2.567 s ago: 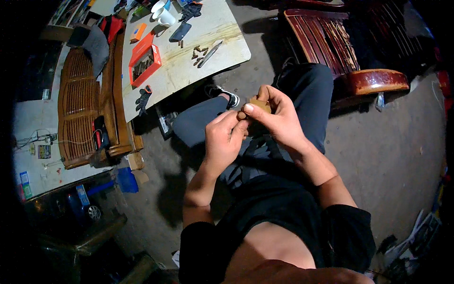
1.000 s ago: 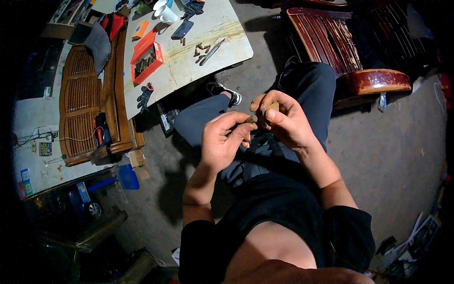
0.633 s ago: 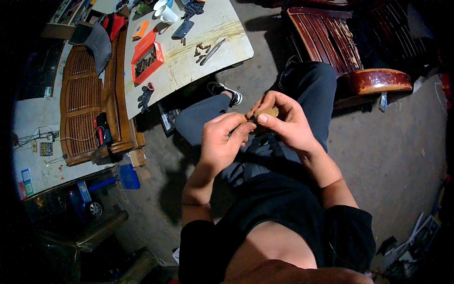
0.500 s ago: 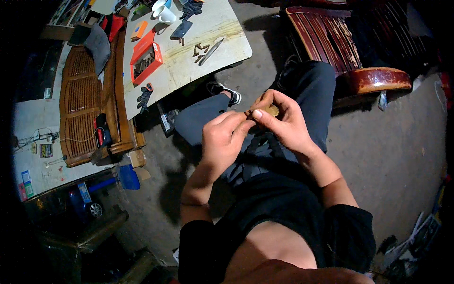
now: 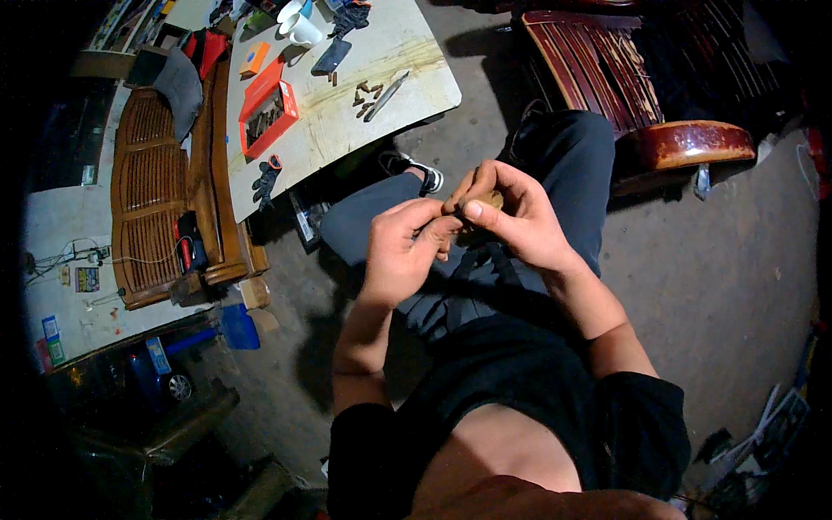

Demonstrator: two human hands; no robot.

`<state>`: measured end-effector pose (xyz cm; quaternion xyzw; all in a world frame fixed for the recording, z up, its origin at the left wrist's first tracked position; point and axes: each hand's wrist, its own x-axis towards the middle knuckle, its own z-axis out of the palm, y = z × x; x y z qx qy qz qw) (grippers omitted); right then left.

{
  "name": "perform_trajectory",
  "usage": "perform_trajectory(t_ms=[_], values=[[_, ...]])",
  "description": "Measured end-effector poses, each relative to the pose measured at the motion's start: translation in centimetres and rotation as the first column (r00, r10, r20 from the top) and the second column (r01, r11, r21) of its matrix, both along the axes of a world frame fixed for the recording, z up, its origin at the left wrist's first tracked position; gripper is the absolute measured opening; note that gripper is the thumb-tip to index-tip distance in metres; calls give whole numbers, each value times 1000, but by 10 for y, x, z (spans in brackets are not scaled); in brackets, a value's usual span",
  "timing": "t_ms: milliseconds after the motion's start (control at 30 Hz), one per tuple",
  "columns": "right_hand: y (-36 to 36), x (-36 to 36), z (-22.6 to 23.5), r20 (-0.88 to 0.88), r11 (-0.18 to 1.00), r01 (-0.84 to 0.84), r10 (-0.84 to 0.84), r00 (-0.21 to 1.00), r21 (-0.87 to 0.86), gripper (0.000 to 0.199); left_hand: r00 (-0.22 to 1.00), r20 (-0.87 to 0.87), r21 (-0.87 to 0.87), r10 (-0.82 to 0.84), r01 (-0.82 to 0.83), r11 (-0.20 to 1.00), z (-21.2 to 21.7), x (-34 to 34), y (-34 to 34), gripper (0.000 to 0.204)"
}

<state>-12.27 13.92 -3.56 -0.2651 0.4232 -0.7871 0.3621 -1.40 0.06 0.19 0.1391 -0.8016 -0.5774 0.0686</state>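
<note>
Above my lap, my left hand [image 5: 406, 250] and my right hand [image 5: 518, 217] meet, fingertips almost touching. A small yellowish-brown piece [image 5: 495, 199] is held in the curled fingers of my right hand; its kind cannot be made out. The thumb and fingers of my left hand pinch at a small dark bit between the two hands, mostly hidden by the fingertips. On the pale table [image 5: 407, 48] ahead lie several small brown pieces [image 5: 362, 97] beside a slim, pointed grey tool [image 5: 386, 95]. An open red-orange box [image 5: 270, 120] there holds many dark pieces.
A dark phone-like slab [image 5: 332, 57], white mugs [image 5: 305, 33], an orange box [image 5: 254, 58] and a dark glove [image 5: 267, 180] rest on the table. A wooden bench [image 5: 149, 195] stands left. A slatted, worn reddish chair [image 5: 598, 69] stands at the far right.
The fingers of my left hand have shifted and bent further at the pinch. My right hand has turned slightly, still gripping the yellowish-brown piece. The things on the table have not moved.
</note>
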Motion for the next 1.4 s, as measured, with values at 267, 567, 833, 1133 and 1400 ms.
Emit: perform_trajectory(t_ms=[267,567,833,1133,1400], values=[[-2,3,-3,-79,986,90,-79,994,139,18,996,-90,-214,25,-44,976,-7,-3,4,7],[-2,6,-5,-118,979,120,-102,988,163,15,991,-134,-358,-27,-23,933,-4,-5,3,7],[3,1,-4,485,958,-157,259,835,-241,20,997,-41,211,-60,68,975,2,2,-5,16],[3,0,-1,398,955,-186,267,877,-232,18,998,-15,260,-63,65,963,7,3,-4,21],[4,-1,-2,177,991,-112,123,977,-71,18,995,38,168,-96,88,982,10,3,-4,20]])
